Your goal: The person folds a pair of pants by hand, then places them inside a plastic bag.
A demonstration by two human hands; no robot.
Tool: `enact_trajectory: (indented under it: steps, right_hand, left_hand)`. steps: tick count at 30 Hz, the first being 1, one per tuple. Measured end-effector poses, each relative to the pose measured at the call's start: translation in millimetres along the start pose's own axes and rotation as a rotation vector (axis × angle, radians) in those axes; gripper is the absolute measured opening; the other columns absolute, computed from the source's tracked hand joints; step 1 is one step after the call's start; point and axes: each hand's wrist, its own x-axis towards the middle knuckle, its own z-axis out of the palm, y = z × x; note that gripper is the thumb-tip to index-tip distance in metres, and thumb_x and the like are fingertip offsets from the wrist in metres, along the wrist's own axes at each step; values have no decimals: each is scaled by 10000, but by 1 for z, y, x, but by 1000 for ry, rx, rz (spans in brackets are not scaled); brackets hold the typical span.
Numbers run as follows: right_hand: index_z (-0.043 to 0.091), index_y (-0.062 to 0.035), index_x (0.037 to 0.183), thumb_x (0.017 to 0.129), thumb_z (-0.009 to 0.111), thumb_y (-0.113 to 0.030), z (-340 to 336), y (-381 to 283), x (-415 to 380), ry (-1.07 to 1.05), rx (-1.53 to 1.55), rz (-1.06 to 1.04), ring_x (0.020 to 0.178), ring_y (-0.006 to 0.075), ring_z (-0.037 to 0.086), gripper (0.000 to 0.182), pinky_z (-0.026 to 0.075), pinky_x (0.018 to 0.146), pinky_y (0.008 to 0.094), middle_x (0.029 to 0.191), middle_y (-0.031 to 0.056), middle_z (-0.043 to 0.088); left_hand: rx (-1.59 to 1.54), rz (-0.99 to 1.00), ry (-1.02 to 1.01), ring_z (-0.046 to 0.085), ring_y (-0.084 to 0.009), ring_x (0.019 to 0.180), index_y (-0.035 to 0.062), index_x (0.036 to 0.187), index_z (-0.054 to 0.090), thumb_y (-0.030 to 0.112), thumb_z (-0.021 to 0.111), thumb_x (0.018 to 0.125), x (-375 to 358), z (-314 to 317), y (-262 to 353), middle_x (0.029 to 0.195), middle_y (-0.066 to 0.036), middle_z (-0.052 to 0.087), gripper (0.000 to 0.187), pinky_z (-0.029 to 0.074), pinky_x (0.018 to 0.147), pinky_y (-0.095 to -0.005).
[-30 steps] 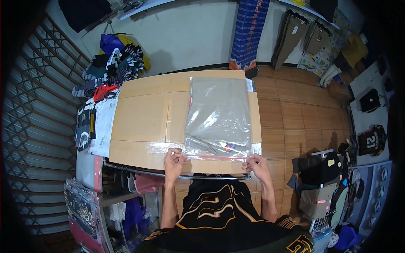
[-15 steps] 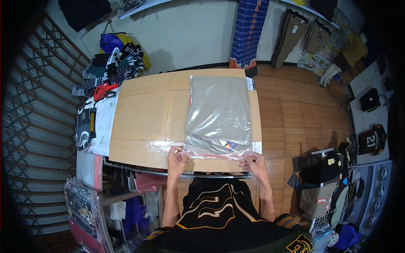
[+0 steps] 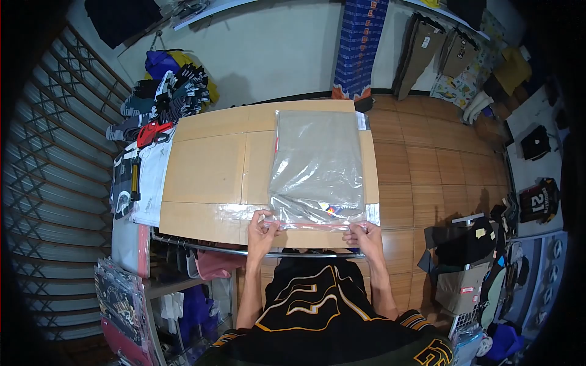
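A clear plastic bag [image 3: 317,161] with a folded grey-green garment inside lies flat on the cardboard [image 3: 201,165]. Its near edge carries a red strip, and a small colourful label shows close to that edge. My left hand [image 3: 262,230] pinches the bag's near left corner between thumb and fingers. At the near right corner, my right hand [image 3: 364,236] pinches the same edge in the same way. Both hands are closed on the plastic, just above the cardboard's front edge.
Piled socks [image 3: 174,91] and a red-handled tool [image 3: 152,133] lie left of the cardboard. A metal rail [image 3: 311,254] runs along the near side, with packaged clothes [image 3: 119,299] below left. Boxes [image 3: 458,290] and dark clothing stand on the right, beside the tiled floor [image 3: 421,165].
My two hands have come slightly closer together along the bag's near edge. The near edge looks a little more gathered; the rest of the bag stays in place.
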Motion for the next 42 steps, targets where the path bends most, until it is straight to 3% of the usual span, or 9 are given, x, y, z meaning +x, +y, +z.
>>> enact_trajectory:
  steps: [13,28,36,42]
  right_hand:
    - [647,95,981,983,655,-162,21,6,-3,93,77,-14,668,190,725,257,580,565,253,867,180,733]
    - [635,119,998,1000,602,-119,29,-4,-6,89,60,-6,642,202,716,240,596,548,283,836,191,711]
    - [632,137,1009,1004,606,-171,29,6,0,20,2,-41,689,239,733,309,610,586,308,841,213,704]
    - [652,146,957,990,619,-151,31,6,4,51,59,-35,641,211,722,301,605,534,295,825,207,710]
  left_hand:
    - [-46,-19,22,691,-150,773,34,1170,527,69,655,972,-5,16,-2,874,-97,674,239,592,664,-267]
    - [-16,-9,18,699,-159,783,27,1158,521,50,638,972,-3,22,-1,893,-98,674,220,601,693,-273]
    - [36,30,33,699,-158,784,22,1167,507,37,651,963,-5,26,-5,899,-107,676,250,607,699,-268]
    - [-22,17,30,703,-164,781,19,1174,502,41,655,962,-3,29,-6,892,-109,675,262,612,704,-269]
